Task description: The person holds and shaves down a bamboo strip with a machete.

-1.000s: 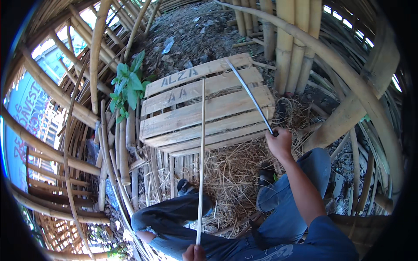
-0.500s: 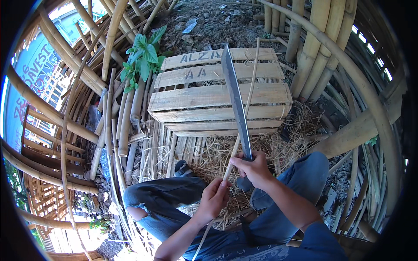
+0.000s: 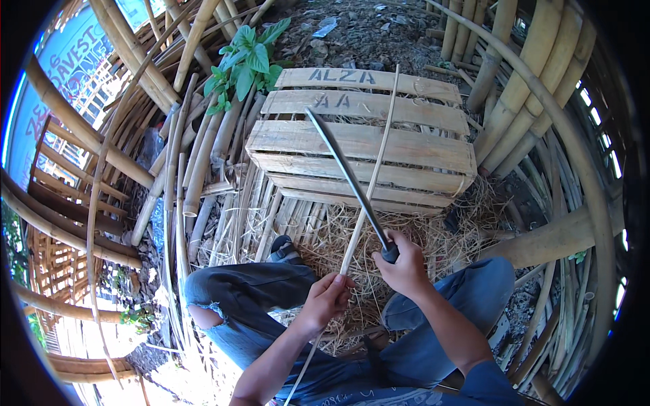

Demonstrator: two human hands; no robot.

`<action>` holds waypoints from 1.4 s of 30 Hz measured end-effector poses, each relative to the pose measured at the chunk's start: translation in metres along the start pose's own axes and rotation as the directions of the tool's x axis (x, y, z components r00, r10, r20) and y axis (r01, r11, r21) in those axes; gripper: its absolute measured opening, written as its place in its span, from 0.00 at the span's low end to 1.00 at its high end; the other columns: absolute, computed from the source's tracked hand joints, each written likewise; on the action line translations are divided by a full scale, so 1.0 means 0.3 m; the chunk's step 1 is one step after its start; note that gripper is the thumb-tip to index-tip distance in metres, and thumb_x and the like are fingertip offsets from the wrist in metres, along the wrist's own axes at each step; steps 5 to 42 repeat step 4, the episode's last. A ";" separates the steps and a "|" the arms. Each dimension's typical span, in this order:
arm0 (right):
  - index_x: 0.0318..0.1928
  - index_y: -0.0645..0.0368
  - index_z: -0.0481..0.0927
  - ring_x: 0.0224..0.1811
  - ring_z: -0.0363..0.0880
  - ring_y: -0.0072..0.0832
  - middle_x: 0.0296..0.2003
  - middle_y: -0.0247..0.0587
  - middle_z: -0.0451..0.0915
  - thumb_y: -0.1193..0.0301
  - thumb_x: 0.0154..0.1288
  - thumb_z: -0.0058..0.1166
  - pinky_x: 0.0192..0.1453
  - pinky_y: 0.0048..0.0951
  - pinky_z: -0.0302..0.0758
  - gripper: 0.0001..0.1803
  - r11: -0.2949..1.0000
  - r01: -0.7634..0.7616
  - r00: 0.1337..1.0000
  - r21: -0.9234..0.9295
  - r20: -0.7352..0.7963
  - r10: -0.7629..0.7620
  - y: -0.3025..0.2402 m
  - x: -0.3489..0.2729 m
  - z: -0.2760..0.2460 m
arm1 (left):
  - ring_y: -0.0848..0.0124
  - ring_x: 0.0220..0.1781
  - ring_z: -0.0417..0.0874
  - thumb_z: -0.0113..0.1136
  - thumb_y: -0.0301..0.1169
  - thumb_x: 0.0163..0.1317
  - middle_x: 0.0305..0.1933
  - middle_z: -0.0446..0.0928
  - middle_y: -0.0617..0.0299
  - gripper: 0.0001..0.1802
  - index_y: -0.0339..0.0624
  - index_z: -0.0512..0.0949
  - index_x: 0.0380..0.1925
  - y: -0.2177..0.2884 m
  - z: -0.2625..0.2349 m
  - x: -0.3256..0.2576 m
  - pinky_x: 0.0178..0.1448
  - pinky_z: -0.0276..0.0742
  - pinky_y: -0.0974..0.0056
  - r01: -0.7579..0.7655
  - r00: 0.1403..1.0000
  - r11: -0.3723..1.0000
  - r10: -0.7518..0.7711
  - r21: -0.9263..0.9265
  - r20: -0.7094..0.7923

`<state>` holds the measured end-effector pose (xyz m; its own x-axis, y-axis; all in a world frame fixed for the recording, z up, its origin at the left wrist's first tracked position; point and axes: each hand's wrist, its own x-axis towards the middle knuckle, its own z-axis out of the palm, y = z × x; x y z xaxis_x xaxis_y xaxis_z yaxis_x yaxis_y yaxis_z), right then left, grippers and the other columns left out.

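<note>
Here the left hand (image 3: 326,302) is closed around a thin bamboo strip (image 3: 371,179), which runs up from the lap across the wooden crate (image 3: 420,152). The right hand (image 3: 405,268) grips the dark handle of a long machete (image 3: 345,174), whose blade slants up and to the left, crossing the strip just above both hands. Dry straw (image 3: 338,237) lies between the jeans-clad knees (image 3: 237,298), with bamboo poles (image 3: 196,162) stacked at the left beside a leafy green plant (image 3: 247,57).

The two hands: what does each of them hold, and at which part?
The right hand holds a long knife by its dark handle. The left hand grips a thin bamboo strip at its lower part, near the knees.
</note>
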<state>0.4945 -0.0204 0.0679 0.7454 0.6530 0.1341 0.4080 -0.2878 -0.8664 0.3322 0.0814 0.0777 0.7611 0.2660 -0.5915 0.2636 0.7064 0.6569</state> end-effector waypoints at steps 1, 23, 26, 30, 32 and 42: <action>0.47 0.61 0.74 0.29 0.80 0.31 0.27 0.45 0.78 0.75 0.49 0.65 0.36 0.27 0.75 0.22 0.997 0.070 0.997 -0.044 0.034 -0.069 -0.004 -0.001 0.004 | 0.83 0.18 0.54 0.40 0.41 0.73 0.20 0.60 0.72 0.16 0.40 0.71 0.39 -0.005 -0.005 0.003 0.20 0.49 0.75 -0.010 1.000 1.000 0.010 0.000 0.007; 0.50 0.60 0.74 0.34 0.82 0.35 0.32 0.46 0.80 0.74 0.50 0.65 0.39 0.29 0.77 0.24 0.976 0.186 0.982 -0.115 0.062 -0.180 0.042 -0.025 0.030 | 0.83 0.18 0.54 0.40 0.41 0.73 0.20 0.59 0.72 0.15 0.41 0.70 0.40 -0.009 -0.006 0.010 0.20 0.50 0.75 -0.039 0.999 0.999 0.038 0.037 0.011; 0.50 0.60 0.74 0.34 0.82 0.35 0.32 0.46 0.80 0.74 0.50 0.65 0.39 0.29 0.77 0.24 0.976 0.186 0.982 -0.115 0.062 -0.180 0.042 -0.025 0.030 | 0.83 0.18 0.54 0.40 0.41 0.73 0.20 0.59 0.72 0.15 0.41 0.70 0.40 -0.009 -0.006 0.010 0.20 0.50 0.75 -0.039 0.999 0.999 0.038 0.037 0.011; 0.50 0.60 0.74 0.34 0.82 0.35 0.32 0.46 0.80 0.74 0.50 0.65 0.39 0.29 0.77 0.24 0.976 0.186 0.982 -0.115 0.062 -0.180 0.042 -0.025 0.030 | 0.83 0.18 0.54 0.40 0.41 0.73 0.20 0.59 0.72 0.15 0.41 0.70 0.40 -0.009 -0.006 0.010 0.20 0.50 0.75 -0.039 0.999 0.999 0.038 0.037 0.011; 0.50 0.60 0.74 0.34 0.82 0.35 0.32 0.46 0.80 0.74 0.50 0.65 0.39 0.29 0.77 0.24 0.976 0.186 0.982 -0.115 0.062 -0.180 0.042 -0.025 0.030 | 0.83 0.18 0.54 0.40 0.41 0.73 0.20 0.59 0.72 0.15 0.41 0.70 0.40 -0.009 -0.006 0.010 0.20 0.50 0.75 -0.039 0.999 0.999 0.038 0.037 0.011; 0.50 0.60 0.74 0.34 0.82 0.35 0.32 0.46 0.80 0.74 0.50 0.65 0.39 0.29 0.77 0.24 0.976 0.186 0.982 -0.115 0.062 -0.180 0.042 -0.025 0.030 | 0.83 0.18 0.54 0.40 0.41 0.73 0.20 0.59 0.72 0.15 0.41 0.70 0.40 -0.009 -0.006 0.010 0.20 0.50 0.75 -0.039 0.999 0.999 0.038 0.037 0.011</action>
